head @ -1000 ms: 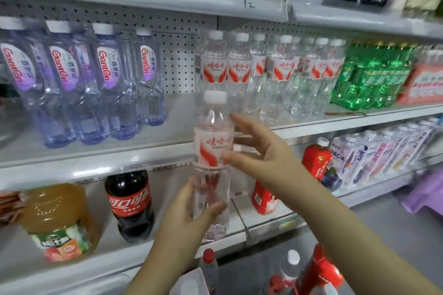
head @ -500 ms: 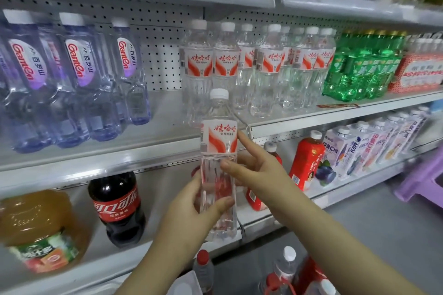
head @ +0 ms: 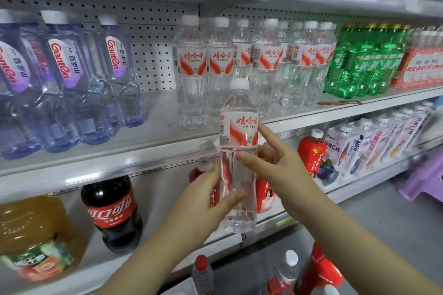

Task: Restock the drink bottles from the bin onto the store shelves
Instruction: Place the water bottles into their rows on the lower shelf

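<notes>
A clear water bottle (head: 238,132) with a white cap and a red-and-white label stands upright in the air in front of the middle shelf (head: 148,158). My left hand (head: 203,203) grips its lower body, thumb across the front. My right hand (head: 278,165) pinches its middle from the right, forefinger along the label. Several matching water bottles (head: 266,64) stand in rows on that shelf behind it. Below, bottles in the bin (head: 290,268) show at the bottom edge.
Purple-labelled water bottles (head: 62,84) fill the shelf's left, green bottles (head: 364,64) its right. The lower shelf holds a cola bottle (head: 112,213), an orange juice jug (head: 33,239), red juice bottles (head: 311,151) and pale cartons (head: 374,141). A purple stool (head: 424,179) stands on the floor.
My view has shifted left and closer. My right hand has closed from reaching beside the bottle to pinching its middle. The bottle stays upright in my left hand.
</notes>
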Demonstrator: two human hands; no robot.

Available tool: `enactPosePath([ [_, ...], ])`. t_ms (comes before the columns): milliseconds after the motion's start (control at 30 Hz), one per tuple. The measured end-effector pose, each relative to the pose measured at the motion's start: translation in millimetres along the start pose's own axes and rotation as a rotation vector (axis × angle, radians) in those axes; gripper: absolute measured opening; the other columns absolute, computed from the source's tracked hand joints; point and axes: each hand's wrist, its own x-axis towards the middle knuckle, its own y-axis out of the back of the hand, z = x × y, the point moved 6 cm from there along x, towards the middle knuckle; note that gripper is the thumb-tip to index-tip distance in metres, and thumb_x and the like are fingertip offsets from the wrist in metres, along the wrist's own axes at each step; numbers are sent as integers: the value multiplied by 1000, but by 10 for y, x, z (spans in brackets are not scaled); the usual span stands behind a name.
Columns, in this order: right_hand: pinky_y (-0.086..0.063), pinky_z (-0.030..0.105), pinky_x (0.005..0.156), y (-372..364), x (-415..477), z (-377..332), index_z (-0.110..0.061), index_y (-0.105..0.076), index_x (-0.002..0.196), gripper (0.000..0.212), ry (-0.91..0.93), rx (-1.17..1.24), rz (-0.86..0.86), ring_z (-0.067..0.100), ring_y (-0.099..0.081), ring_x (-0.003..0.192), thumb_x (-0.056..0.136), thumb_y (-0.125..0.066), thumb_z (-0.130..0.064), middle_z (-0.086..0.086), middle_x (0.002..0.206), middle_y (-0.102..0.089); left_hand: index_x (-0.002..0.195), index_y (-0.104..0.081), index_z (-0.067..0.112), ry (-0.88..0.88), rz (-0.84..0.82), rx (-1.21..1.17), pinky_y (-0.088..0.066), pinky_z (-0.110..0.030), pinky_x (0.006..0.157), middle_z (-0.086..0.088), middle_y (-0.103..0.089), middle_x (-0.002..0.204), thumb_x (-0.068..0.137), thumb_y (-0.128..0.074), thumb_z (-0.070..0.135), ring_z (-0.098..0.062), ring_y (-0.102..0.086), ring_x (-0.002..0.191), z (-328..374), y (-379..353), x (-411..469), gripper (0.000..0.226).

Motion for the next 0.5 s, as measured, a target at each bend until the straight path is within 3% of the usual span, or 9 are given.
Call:
enactPosePath([
  [33, -55, 33, 90, 43, 23, 5, -36, -43, 146, 84, 2, -8, 18, 21, -70, 105, 70, -79, -27, 4, 106, -75, 118, -28, 73, -17, -25, 64, -39, -4, 93, 53, -45, 114, 81, -45, 66, 22, -45, 111, 13, 21, 47, 41],
  [100, -51, 39, 98, 142, 87, 22, -40, -44, 145, 91, 3, -21, 73, 19, -69, 105, 62, -83, -39, 2, 107, -75, 142, -21, 55, -65, -14, 215, -30, -15, 108, 35, -37, 139, 79, -39, 69, 8, -35, 131, -3, 114, 188, 67],
  [200, -47, 46, 103, 298, 180, 9, -48, -49, 137, 96, -7, -19, 151, 17, -68, 107, 49, -87, -55, 0, 112, -73, 153, -22, 26, -26, 180, 405, -21, -28, 115, 8, -30, 155, 85, -51, 60, -11, -25, 142, -25, 457, 453, 81],
  [367, -48, 46, 101, 559, 404, -91, -40, -46, 142, 95, 31, 6, 238, 15, -69, 104, 54, -82, -39, 0, 106, -75, 151, -29, 19, 80, 307, 458, -31, -35, 111, -1, -40, 151, 86, -61, 54, -21, -34, 138, -187, 816, 893, 80],
  [500, -49, 39, 98, 694, 647, -228, -37, -45, 143, 84, 82, 3, 280, 15, -70, 100, 69, -81, -26, 2, 102, -74, 137, -46, 18, 198, 254, 532, -43, -34, 97, -7, -56, 134, 84, -65, 53, -27, -52, 122, -379, 842, 1065, 66],
])
